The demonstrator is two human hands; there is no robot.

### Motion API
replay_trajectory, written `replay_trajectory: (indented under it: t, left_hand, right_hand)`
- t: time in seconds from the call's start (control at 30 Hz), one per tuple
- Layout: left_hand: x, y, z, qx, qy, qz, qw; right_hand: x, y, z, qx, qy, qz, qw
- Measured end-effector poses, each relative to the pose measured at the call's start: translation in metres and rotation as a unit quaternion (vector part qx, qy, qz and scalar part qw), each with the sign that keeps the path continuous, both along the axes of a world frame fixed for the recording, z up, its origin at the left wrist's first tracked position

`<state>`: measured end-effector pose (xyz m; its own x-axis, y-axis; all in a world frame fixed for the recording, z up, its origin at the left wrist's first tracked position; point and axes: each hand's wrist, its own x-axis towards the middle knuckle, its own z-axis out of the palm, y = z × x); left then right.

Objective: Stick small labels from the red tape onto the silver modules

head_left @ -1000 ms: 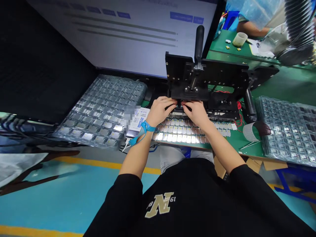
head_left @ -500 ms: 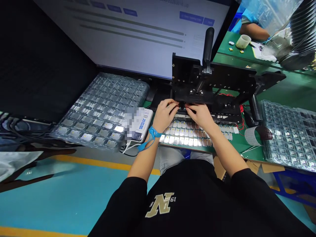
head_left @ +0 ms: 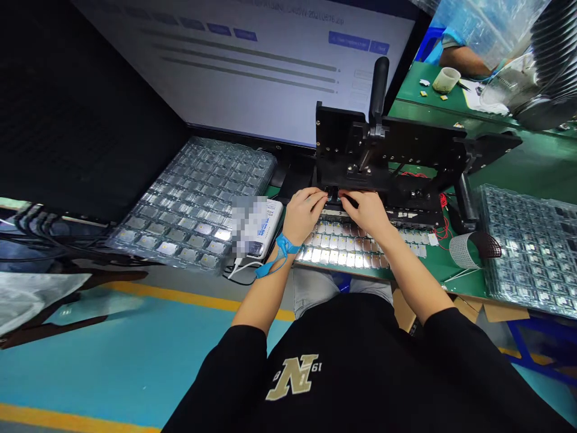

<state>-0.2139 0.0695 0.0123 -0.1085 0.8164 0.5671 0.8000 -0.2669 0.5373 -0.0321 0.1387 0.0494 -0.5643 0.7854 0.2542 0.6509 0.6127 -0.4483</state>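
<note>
Both hands are at the front of a black clamp fixture (head_left: 392,150) with upright handles. My left hand (head_left: 303,213), with a blue strap (head_left: 283,245) on its wrist, reaches its fingertips to the fixture's left slot; its fingers are bent together. My right hand (head_left: 367,210) faces it from the other side of the slot, fingers also drawn together. Whatever the fingertips pinch is too small and partly hidden. Rows of small square boards (head_left: 345,251) lie just in front of the fixture, below the hands.
A clear tray of small parts (head_left: 175,207) and a white power bank (head_left: 270,219) stand left; another clear tray (head_left: 532,252) is at right. Behind are a monitor (head_left: 270,78), a white cup (head_left: 446,80) and a person's arm (head_left: 466,60). Red wires (head_left: 446,222) run beside the fixture.
The view has shifted slightly, so most things appear a little lower and further right. Both hands remain at the same slot with nearly the same finger pose.
</note>
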Motion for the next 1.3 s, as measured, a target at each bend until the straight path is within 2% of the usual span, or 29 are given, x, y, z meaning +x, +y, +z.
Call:
replay_trajectory:
  t: [0.5, 0.77, 0.97, 1.07, 1.13, 1.17, 1.23, 1.3]
  left_hand:
    - [0.005, -0.003, -0.003, -0.011, 0.006, 0.036, 0.999]
    - [0.002, 0.002, 0.016, -0.066, 0.032, 0.021, 0.997]
    - [0.002, 0.004, 0.024, -0.096, 0.012, 0.025, 0.995]
    - [0.001, 0.005, 0.024, -0.1, -0.011, 0.022, 0.995]
    - [0.0, 0.004, 0.025, -0.103, -0.027, 0.008, 0.994]
    - [0.0, 0.003, 0.027, -0.103, -0.034, 0.001, 0.994]
    - [-0.001, -0.005, 0.032, -0.101, -0.045, -0.005, 0.994]
    - [-0.001, -0.017, 0.039, -0.092, -0.062, 0.001, 0.994]
  right_hand:
    - [0.001, 0.002, -0.004, -0.012, -0.009, 0.003, 1.0]
    - [0.001, 0.003, -0.009, 0.003, -0.008, -0.003, 1.0]
    - [0.01, -0.006, -0.007, 0.03, 0.006, 0.034, 0.999]
    - [0.02, -0.021, 0.014, 0.039, 0.014, 0.104, 0.994]
    - [0.023, -0.026, 0.041, 0.077, 0.064, 0.14, 0.985]
    - [0.023, -0.025, 0.059, 0.111, 0.112, 0.134, 0.978]
    - [0.019, -0.011, 0.095, 0.194, 0.234, 0.058, 0.951]
    - [0.01, 0.014, 0.126, 0.223, 0.273, -0.012, 0.936]
